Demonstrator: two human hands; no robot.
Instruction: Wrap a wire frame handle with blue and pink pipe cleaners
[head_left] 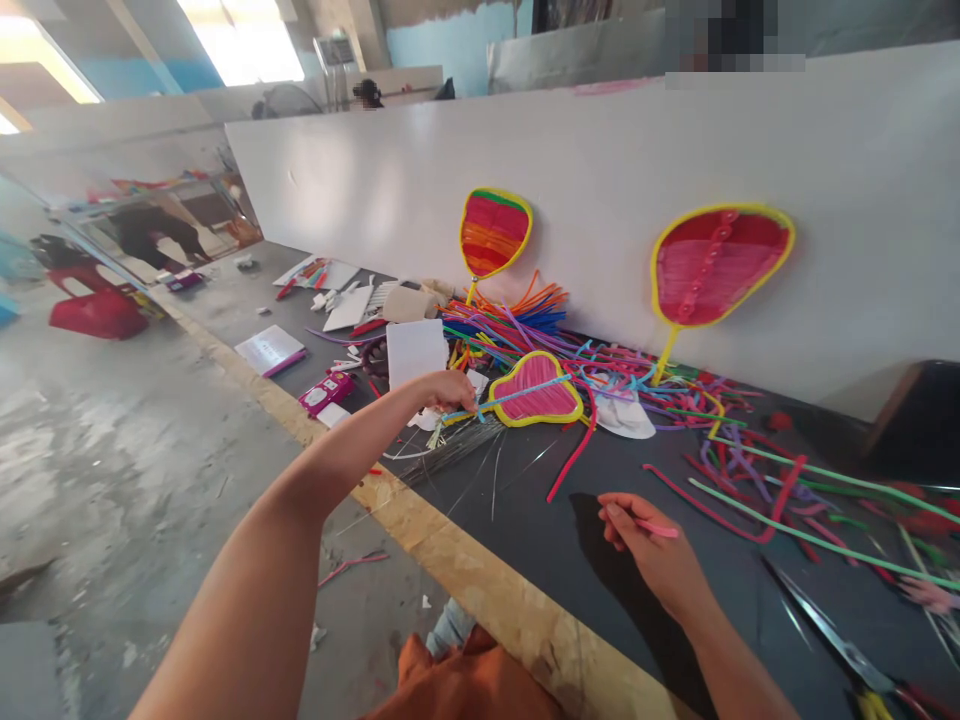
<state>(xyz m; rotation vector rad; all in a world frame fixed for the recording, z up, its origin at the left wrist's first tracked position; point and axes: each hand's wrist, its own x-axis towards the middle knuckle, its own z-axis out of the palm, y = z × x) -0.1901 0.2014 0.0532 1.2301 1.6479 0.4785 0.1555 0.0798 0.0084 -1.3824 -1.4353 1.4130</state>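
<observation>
My left hand (pixel 450 391) is closed in a pinch at the handle of a small pink hand fan (pixel 529 388). The fan has a yellow pipe-cleaner rim, and a light blue pipe cleaner runs along its middle; it lies at table height beside the heap. My fingers partly cover its handle. Nearer me, my right hand (pixel 649 550) is closed on a short pink pipe cleaner (pixel 658 528), just above the dark tabletop (pixel 517 530). A long red pipe cleaner (pixel 577 455) curves down from the fan's right side. Thin wires (pixel 457 450) lie under my left hand.
Colourful pipe cleaners (pixel 517 310) are heaped along a white board (pixel 585 150). Two finished fans, a striped one (pixel 495 235) and a red-pink one (pixel 720 265), stand against it. Scissors (pixel 832 630) lie at lower right. Left are a notebook (pixel 271 350) and a purple box (pixel 327 393).
</observation>
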